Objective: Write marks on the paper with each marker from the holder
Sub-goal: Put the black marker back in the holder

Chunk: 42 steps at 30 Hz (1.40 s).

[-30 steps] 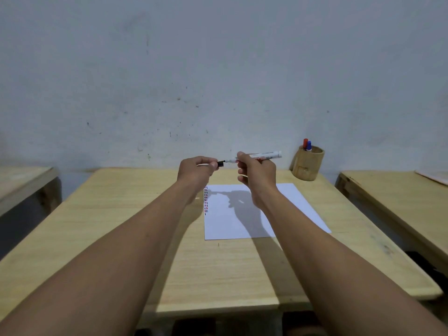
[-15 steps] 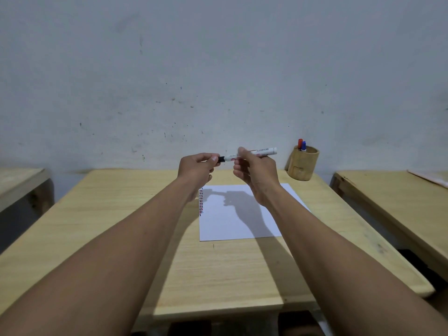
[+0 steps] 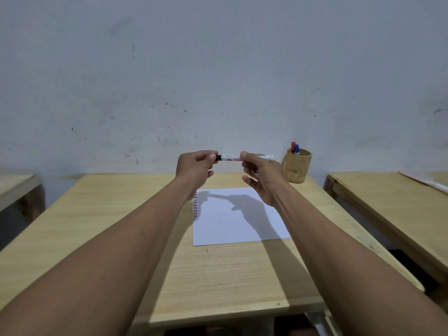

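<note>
I hold a white marker (image 3: pixel 232 157) level in the air above the far end of the table. My right hand (image 3: pixel 263 177) pinches its barrel. My left hand (image 3: pixel 196 168) grips its black cap end, and the cap itself is mostly hidden in my fingers. Below lies a white sheet of paper (image 3: pixel 242 229) with a column of short red, blue and black marks (image 3: pixel 195 207) along its left edge. A wooden holder (image 3: pixel 297 167) stands at the table's far right with a red marker (image 3: pixel 293 146) and a blue marker (image 3: pixel 297 149) sticking out.
The wooden table (image 3: pixel 121 226) runs up to a grey wall. Another wooden table (image 3: pixel 388 202) stands to the right across a narrow gap, and a corner of a third (image 3: pixel 17 187) shows at the left.
My hands have stayed on the marker while the black cap end has closed up against the barrel. My head has tilted up a little, shifting the scene down in view.
</note>
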Motion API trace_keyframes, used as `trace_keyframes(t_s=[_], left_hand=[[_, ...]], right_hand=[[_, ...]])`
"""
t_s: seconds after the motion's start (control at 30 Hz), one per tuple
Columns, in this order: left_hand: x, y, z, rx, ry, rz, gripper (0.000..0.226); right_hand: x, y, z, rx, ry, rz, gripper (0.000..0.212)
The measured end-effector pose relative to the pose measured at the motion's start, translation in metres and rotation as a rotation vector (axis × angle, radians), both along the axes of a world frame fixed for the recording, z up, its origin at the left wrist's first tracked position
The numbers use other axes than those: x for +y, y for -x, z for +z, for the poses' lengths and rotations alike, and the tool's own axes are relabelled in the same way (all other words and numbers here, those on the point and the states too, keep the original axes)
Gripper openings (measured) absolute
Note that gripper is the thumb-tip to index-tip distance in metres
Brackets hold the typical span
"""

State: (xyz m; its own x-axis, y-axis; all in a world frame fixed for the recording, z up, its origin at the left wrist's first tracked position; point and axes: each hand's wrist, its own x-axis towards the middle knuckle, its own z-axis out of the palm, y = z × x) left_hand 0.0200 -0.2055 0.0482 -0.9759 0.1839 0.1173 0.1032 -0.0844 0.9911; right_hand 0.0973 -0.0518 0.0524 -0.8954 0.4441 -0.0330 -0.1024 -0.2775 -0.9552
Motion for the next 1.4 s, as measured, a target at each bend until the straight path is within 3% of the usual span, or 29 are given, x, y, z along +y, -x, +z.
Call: trace_keyframes(t_s=[0.23, 0.4, 0.63, 0.87, 1.0, 1.1, 1.27, 1.33, 1.4], left_hand=[[0.020, 0.005, 0.022, 0.149, 0.078, 0.031, 0.014], [0.066, -0.003, 0.037, 0.212, 0.130, -0.053, 0.013], [0.129, 0.002, 0.015, 0.241, 0.293, -0.096, 0.021], [0.207, 0.018, -0.024, 0.184, 0.497, -0.219, 0.085], [0.245, 0.025, -0.037, 0.200, 0.562, -0.268, 0.102], [0.266, 0.032, -0.043, 0.242, 0.588, -0.251, 0.097], [0.281, 0.028, -0.044, 0.282, 0.535, -0.205, 0.057], [0.283, 0.025, -0.046, 0.277, 0.512, -0.206, 0.059], [0.283, 0.024, -0.048, 0.274, 0.495, -0.202, 0.073]], right_hand=[[0.027, -0.012, 0.007, -0.123, -0.544, 0.123, 0.010], [0.061, -0.015, 0.016, -0.146, -0.821, 0.044, 0.016], [0.146, -0.006, 0.031, -0.151, -0.872, -0.266, 0.012], [0.207, 0.018, 0.051, -0.107, -1.016, -0.510, 0.013], [0.229, 0.036, 0.049, -0.156, -1.077, -0.508, 0.014], [0.241, 0.046, 0.043, -0.203, -1.070, -0.436, 0.011], [0.250, 0.058, 0.027, -0.299, -1.059, -0.291, 0.011], [0.249, 0.061, 0.021, -0.319, -1.034, -0.258, 0.006], [0.248, 0.063, 0.017, -0.319, -1.004, -0.259, 0.021]])
